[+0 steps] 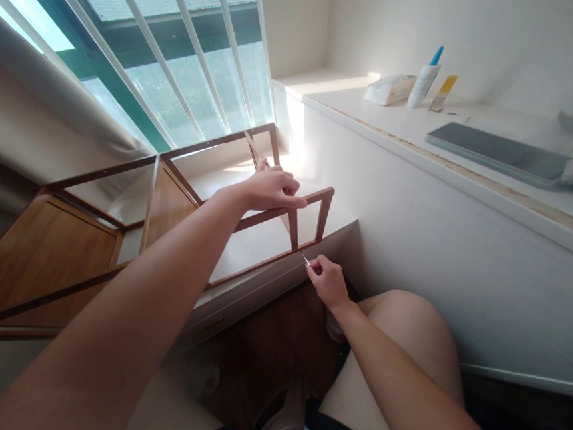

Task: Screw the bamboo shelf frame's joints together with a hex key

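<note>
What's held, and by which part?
Right grip: thin rod, pinched at its near end. Left grip: on the frame bar; can't tell if it's holding.

We record a single head view, facing forward and down over the left hand [273, 188] and right hand [328, 282] at close range, the window [157, 90] farther off.

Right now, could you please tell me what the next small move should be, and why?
Probably ease the thin piece onto the lower rail: the right hand pinches it close to that rail, contact unclear, and the left hand on the upper rail may help steady the frame.
</note>
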### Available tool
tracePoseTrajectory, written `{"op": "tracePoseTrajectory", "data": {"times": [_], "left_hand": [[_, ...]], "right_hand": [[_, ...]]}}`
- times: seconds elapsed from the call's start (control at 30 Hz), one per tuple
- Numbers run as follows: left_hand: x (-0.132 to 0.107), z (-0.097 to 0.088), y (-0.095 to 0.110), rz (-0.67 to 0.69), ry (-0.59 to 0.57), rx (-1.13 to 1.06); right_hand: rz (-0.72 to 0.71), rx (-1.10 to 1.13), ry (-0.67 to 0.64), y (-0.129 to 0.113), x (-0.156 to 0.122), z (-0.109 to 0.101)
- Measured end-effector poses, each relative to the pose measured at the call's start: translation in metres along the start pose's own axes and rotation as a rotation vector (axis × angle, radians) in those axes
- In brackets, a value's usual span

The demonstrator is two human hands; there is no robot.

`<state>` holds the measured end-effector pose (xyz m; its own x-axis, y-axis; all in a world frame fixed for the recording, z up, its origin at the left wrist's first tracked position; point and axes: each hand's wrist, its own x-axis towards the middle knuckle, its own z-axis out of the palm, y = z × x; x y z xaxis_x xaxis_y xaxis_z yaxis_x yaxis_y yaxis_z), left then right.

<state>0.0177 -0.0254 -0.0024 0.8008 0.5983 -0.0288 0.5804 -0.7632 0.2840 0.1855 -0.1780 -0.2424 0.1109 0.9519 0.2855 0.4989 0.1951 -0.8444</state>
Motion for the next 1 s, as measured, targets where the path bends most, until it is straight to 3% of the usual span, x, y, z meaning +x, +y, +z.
{"op": "tracePoseTrajectory", "data": {"times": [0.53, 0.63, 0.83, 1.0], "left_hand": [[0.0, 0.001, 0.0, -0.01, 0.01, -0.015], [0.0, 0.001, 0.0, -0.01, 0.01, -0.018], [0.0, 0.002, 0.0, -0.017, 0.018, 0.007], [0.0, 0.001, -0.001, -0.001, 0.016, 0.004]], "right_hand": [[0.01, 0.01, -0.002, -0.002, 0.002, -0.001], [0.14, 0.155, 0.028, -0.001, 0.001, 0.002], [0.488, 0.676, 0.057, 0.003, -0.001, 0.012], [0.669, 0.954, 0.013, 0.004, -0.003, 0.012]]}}
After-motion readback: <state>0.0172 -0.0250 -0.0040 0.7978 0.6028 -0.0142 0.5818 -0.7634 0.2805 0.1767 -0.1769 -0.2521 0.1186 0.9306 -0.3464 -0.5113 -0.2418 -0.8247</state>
